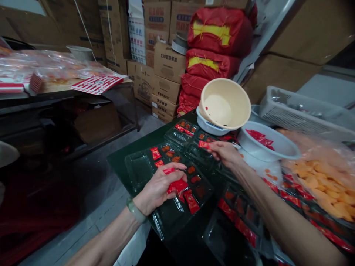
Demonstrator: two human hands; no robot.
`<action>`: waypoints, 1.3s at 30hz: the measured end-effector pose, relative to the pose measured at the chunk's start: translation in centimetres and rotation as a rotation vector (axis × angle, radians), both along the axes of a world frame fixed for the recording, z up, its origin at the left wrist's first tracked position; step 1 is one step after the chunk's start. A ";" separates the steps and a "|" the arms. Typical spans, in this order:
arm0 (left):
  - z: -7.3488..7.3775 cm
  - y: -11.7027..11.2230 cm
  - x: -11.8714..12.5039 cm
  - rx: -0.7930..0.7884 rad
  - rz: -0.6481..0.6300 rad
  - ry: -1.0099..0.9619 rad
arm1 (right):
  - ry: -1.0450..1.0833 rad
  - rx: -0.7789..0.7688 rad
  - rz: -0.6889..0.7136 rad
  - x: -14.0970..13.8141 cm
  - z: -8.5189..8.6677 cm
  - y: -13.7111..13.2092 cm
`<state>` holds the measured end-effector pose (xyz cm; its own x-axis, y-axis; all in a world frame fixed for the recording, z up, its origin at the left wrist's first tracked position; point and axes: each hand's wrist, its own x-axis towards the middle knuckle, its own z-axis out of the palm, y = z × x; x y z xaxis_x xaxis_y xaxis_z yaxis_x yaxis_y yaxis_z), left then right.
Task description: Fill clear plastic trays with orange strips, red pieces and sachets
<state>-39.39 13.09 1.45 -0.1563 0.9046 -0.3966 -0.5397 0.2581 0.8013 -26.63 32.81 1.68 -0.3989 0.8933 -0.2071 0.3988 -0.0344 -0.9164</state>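
Nearest cam: worker's bare R forearm (280,218), beside a black plastic compartment tray w/ red packets (245,231) nr the dark green worktop's (119,159) near edge. L hand (159,186), pale green bangle (135,210) at wrist, has fingers curled round a bunch of small shiny red packets (179,186), over another black tray (172,218) mid-worktop. R hand (226,153), farther in, pinches a single red packet (204,144) btwn thumb & fingertips, above trays toward the far edge. Step in hand looks like dealing packets out singly; next move prob. calls for lowering the pinched one into a compartment & letting go. Beyond, along the far edge: light-blue plastic basin (249,147) w/ more red packets, then round cream plastic basin (240,98). Past the worktop: stacked red sacks (213,40).
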 end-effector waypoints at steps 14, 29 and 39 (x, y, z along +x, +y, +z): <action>0.6 1.3 -0.7 0.269 0.387 -0.430 | 0.011 -0.022 0.360 -1.6 0.4 -5.6; 0.4 -0.1 1.2 0.140 0.421 -0.408 | -0.874 0.586 0.091 -0.5 -2.5 2.6; -0.2 0.4 0.9 0.008 0.474 -0.392 | -0.810 0.465 -0.028 -2.1 -3.7 5.5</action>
<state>-38.45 13.49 1.24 -0.3865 0.7755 -0.4993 -0.8490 -0.0876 0.5211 -28.76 38.31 -2.06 -0.2660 0.9634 -0.0321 0.9267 0.2464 -0.2836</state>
